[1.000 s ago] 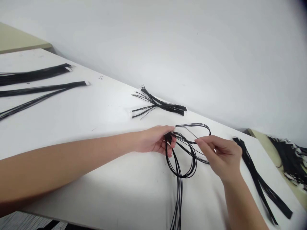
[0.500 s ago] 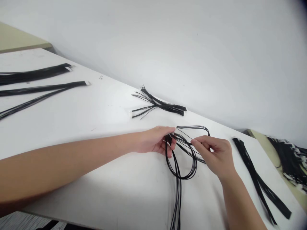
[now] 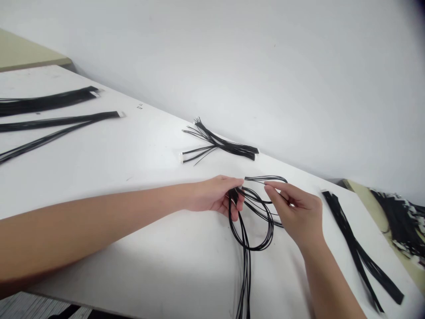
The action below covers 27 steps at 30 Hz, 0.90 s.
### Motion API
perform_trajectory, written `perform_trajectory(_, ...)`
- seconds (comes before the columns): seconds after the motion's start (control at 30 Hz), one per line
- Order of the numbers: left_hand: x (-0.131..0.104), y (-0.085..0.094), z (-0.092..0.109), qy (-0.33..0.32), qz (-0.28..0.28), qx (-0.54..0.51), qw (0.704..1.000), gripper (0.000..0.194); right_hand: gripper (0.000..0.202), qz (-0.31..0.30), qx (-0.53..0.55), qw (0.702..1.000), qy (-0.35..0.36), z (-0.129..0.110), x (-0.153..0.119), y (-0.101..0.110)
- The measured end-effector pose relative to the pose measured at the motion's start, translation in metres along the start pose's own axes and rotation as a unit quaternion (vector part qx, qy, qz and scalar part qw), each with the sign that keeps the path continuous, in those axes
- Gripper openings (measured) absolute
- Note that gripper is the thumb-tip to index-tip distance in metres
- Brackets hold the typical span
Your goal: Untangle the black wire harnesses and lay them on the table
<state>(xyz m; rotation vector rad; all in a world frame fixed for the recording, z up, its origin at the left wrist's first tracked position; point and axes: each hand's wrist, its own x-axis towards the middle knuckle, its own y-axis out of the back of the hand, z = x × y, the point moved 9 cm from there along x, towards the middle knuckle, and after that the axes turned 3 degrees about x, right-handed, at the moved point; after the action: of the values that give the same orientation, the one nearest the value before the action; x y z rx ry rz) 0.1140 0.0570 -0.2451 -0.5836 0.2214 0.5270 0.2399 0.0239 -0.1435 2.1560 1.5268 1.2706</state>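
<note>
Got one big white wall (image 3: 212, 57) out beyond the left hand (image 3: 219, 193) and right hand (image 3: 300, 212), plus one white table (image 3: 139, 146) under both. Also one green tabletop (image 3: 29, 48) far off past the left hand, and a second green tabletop (image 3: 363, 190) right of the right hand, with one messy cable pile (image 3: 401, 221) on it, too tangled to count. On the white table: one thick cable stack (image 3: 49, 100) and one forked cable bundle (image 3: 102, 116) well beyond the left hand, one crossed cable bundle (image 3: 348, 239) just right of the right hand. One looped wire bunch (image 3: 248, 248) hanging from the left hand. One frayed cable cluster (image 3: 226, 147) just past both hands. Left: half curled, thumb pinching the bunch's end. Right: thumb and forefinger together on one thin wire (image 3: 259, 182), other fingers folded in.
</note>
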Motion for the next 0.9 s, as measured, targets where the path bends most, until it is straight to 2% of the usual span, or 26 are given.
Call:
perform_trajectory(0.13,0.0,-0.001,-0.001,0.002,-0.008,-0.001,1.0,0.042,0.006,0.007,-0.049,0.995,0.089,-0.015,-0.002,0.0)
perform_trajectory(0.23,0.0,-0.001,-0.001,0.009,-0.009,0.004,1.0,0.041,0.005,-0.004,-0.117,0.979,0.169,-0.026,-0.006,-0.004)
perform_trajectory(0.3,-0.001,-0.001,-0.001,0.012,-0.008,0.009,1.0,0.041,0.004,0.003,-0.145,0.97,0.195,-0.029,-0.007,-0.006)
perform_trajectory(0.43,-0.002,-0.004,-0.001,0.017,-0.023,0.026,0.999,0.042,0.006,0.018,-0.162,0.96,0.226,-0.033,-0.01,-0.01)
perform_trajectory(0.57,-0.003,-0.007,-0.001,0.025,-0.043,0.034,0.998,0.042,0.007,0.007,-0.158,0.956,0.248,-0.034,-0.014,-0.017)
perform_trajectory(0.9,-0.003,-0.008,-0.003,0.04,-0.059,0.034,0.997,0.036,0.013,-0.029,-0.129,0.963,0.236,-0.028,-0.017,-0.026)
